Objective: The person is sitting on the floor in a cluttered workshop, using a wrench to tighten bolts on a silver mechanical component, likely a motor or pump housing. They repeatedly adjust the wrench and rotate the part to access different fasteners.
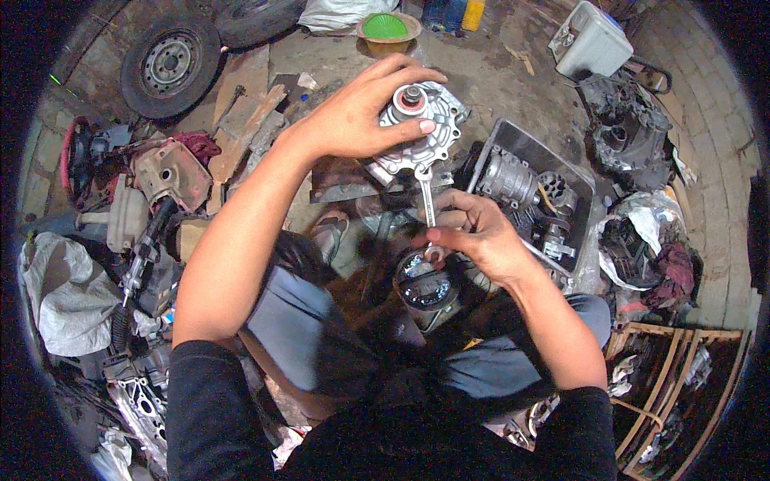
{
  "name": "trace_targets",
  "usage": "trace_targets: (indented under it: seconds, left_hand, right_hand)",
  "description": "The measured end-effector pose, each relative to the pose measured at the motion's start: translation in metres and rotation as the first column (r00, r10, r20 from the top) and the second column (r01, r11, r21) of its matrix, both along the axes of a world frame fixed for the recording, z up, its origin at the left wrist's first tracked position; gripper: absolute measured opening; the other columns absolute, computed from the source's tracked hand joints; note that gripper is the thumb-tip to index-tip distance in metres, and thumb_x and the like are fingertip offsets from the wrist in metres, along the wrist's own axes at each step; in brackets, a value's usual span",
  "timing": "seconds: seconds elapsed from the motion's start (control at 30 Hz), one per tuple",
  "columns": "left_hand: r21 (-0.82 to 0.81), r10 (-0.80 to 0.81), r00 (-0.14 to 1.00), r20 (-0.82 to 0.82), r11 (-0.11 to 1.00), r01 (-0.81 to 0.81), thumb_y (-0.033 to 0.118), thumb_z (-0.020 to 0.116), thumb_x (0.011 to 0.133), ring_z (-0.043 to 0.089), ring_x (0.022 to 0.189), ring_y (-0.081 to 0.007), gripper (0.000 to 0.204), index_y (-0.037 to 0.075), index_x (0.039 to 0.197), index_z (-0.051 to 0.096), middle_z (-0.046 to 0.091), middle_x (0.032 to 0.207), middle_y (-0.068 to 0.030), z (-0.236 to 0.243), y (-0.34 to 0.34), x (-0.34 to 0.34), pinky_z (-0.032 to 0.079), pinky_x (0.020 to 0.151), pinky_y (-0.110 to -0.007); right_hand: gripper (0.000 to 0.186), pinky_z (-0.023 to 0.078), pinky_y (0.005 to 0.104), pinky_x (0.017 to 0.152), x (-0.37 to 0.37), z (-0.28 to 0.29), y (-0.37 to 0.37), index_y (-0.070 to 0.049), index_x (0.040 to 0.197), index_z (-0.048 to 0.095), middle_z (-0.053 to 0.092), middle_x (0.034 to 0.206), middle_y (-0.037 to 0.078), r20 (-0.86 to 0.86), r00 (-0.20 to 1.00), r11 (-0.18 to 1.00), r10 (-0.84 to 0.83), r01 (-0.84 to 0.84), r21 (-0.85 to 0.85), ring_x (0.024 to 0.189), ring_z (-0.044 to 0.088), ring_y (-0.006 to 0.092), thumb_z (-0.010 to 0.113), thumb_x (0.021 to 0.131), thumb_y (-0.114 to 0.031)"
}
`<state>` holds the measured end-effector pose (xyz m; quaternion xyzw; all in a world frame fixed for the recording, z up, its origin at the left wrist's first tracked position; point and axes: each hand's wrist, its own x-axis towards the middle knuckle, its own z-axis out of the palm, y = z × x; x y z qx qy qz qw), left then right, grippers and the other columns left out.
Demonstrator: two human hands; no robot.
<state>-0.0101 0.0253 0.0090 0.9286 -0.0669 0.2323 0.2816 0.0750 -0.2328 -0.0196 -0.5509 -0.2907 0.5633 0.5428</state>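
Note:
My left hand (365, 108) grips a round silver metal housing (441, 128) from its left side, thumb across its face. A dark shaft end inside a reddish ring (411, 96) stands out of the housing. My right hand (477, 236) is closed around a combination wrench (426, 195). The wrench's upper end meets the lower rim of the housing; whether a bolt sits in it is too small to tell. Below my right hand is a round black-rimmed part (427, 280) with shiny pieces, partly in shadow.
A grey tray (589, 186) at the right holds several metal machine parts. Beyond it lie a dark casing (626, 132) and a pale box (592, 42). Wheels with tyres (170, 66) and a basin with a green bowl (385, 26) stand far off. Scrap parts crowd the left.

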Motion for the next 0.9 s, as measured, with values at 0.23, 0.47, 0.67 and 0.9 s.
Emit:
trace_targets:
  seconds: [0.23,0.47,0.67,0.9]
  left_hand:
    - [-0.008,0.003,1.0,-0.016,1.0,-0.003,0.03,0.071,0.089,0.051,0.134,-0.0337,0.058,0.009,0.141,0.056,0.054,0.138,-0.0156,0.0,0.001,0.0,0.038,0.115,-0.045]
    - [-0.003,-0.005,1.0,-0.018,1.0,0.005,0.03,0.072,0.089,0.05,0.135,-0.0339,0.058,0.009,0.141,0.056,0.054,0.139,-0.0159,0.003,0.0,-0.002,0.037,0.116,-0.045]
    - [0.002,-0.013,1.0,0.006,1.0,0.013,0.029,0.072,0.089,0.05,0.136,-0.0338,0.057,0.009,0.14,0.056,0.054,0.14,-0.0157,0.0,0.001,-0.001,0.037,0.116,-0.045]
    - [0.005,-0.005,1.0,0.005,1.0,0.005,0.029,0.072,0.089,0.05,0.135,-0.0341,0.057,0.009,0.14,0.057,0.054,0.14,-0.0156,0.0,0.0,-0.001,0.037,0.116,-0.046]
  right_hand:
    - [0.023,0.056,0.0289,0.077,-0.02,-0.007,0.015,0.0,0.112,0.063,0.073,0.095,0.007,0.052,0.998,0.996,-0.019,0.014,0.085,0.085,0.071,0.0143,0.072,0.091,0.002]
    - [0.03,0.055,0.0309,0.082,-0.018,-0.019,0.023,-0.001,0.117,0.065,0.075,0.103,0.009,0.121,0.993,1.0,-0.008,0.005,0.022,0.092,0.07,0.0164,0.074,0.089,-0.003]
    - [0.022,0.061,0.0367,0.069,-0.022,-0.019,0.027,0.001,0.115,0.061,0.072,0.092,0.013,0.026,0.999,0.999,-0.031,0.03,0.037,0.078,0.073,0.0226,0.068,0.094,-0.002]
    - [0.02,0.061,0.0371,0.066,-0.024,-0.017,0.024,0.001,0.114,0.061,0.071,0.086,0.012,-0.187,0.976,0.994,-0.11,0.107,-0.031,0.074,0.072,0.0221,0.066,0.095,-0.005]
